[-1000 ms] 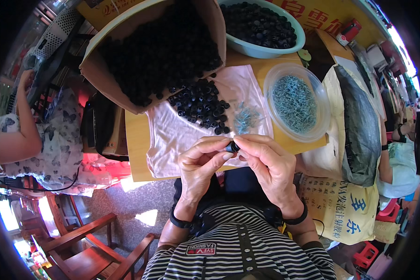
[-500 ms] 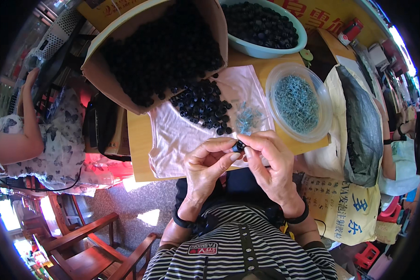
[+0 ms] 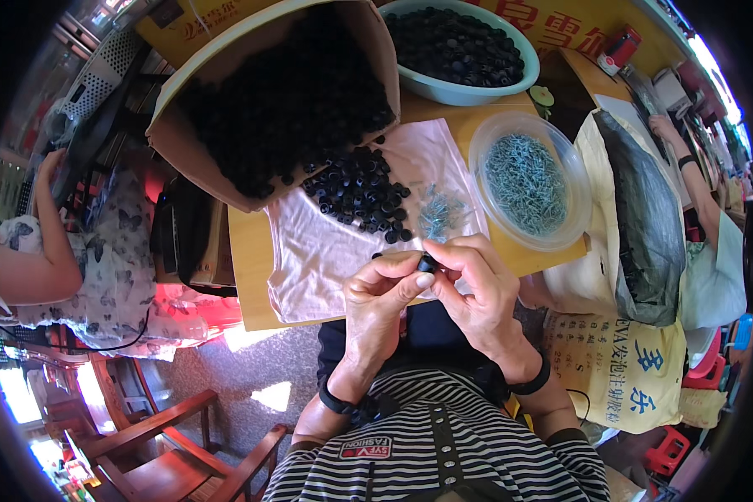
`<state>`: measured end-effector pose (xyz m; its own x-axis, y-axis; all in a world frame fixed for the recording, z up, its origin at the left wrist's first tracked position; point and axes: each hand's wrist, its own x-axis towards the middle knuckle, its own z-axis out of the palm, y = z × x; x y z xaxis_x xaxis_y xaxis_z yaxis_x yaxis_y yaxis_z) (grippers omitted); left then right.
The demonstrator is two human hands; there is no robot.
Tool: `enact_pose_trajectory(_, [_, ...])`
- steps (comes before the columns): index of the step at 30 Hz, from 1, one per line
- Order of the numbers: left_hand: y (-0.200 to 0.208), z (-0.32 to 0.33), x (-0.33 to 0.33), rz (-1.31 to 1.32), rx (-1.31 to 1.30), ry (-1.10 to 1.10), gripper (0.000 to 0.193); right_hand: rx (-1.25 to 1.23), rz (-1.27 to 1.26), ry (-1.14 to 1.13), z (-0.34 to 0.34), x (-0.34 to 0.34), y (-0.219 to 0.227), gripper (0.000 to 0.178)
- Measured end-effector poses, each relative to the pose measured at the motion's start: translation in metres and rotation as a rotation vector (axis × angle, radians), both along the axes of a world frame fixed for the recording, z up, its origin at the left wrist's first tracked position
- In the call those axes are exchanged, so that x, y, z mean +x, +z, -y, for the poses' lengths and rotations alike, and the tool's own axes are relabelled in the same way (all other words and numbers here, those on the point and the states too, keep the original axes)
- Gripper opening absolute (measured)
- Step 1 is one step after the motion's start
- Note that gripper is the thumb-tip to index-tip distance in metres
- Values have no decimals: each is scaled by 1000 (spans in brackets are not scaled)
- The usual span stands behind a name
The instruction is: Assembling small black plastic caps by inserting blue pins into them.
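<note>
Between my fingertips, just over the near edge of the pink cloth point(image 3: 301, 268), is a small black cap-like part point(image 3: 427, 263). My left hand point(image 3: 383, 293) pinches it with thumb and forefinger. From the other side my right hand point(image 3: 481, 289) grips the same part, its fingers curled. Beyond my hands a pile of similar black parts point(image 3: 364, 188) lies on the cloth. To its right is a small heap of thin blue-green pins point(image 3: 437, 213). More of these pins fill a round clear plastic tub point(image 3: 479, 146) at the right.
A large cardboard box point(image 3: 171, 159) of black parts leans over the back left of the wooden table point(image 3: 247, 251). Behind stands a pale blue basin point(image 3: 460, 96) with more. A wooden chair point(image 3: 159, 464) is at the lower left. Other people's arms point(image 3: 54, 243) show at both sides.
The black part has turned between my fingers and shows a smoother side. My left hand has shifted slightly right. At the far right, another person's arm has swung up and away.
</note>
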<state>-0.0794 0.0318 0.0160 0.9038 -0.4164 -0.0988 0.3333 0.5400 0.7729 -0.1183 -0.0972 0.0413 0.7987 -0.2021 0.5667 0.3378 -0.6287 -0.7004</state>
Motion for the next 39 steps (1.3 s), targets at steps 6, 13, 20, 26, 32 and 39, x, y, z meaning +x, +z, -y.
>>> enact_pose_trajectory(6, [-6,5,0,-60,-81,26,20,34,5,-28,-1,2,6,34])
enact_pose_trajectory(13, [-15,5,9,-67,-76,44,22,-22,-58,26,2,13,8,27])
enact_pose_trajectory(20, [-3,-19,38,323,231,158,17,99,-510,36,71,86,52,21])
enact_pose_trajectory(26, [-1,-51,52,291,496,274,13,138,-296,-277,144,204,49,28])
enact_pose_trajectory(32, [-8,-59,53,312,643,192,18,130,-282,-174,180,223,59,50])
enact_pose_trajectory(39, [-22,-70,46,321,768,84,18,-54,-485,-10,77,97,60,24])
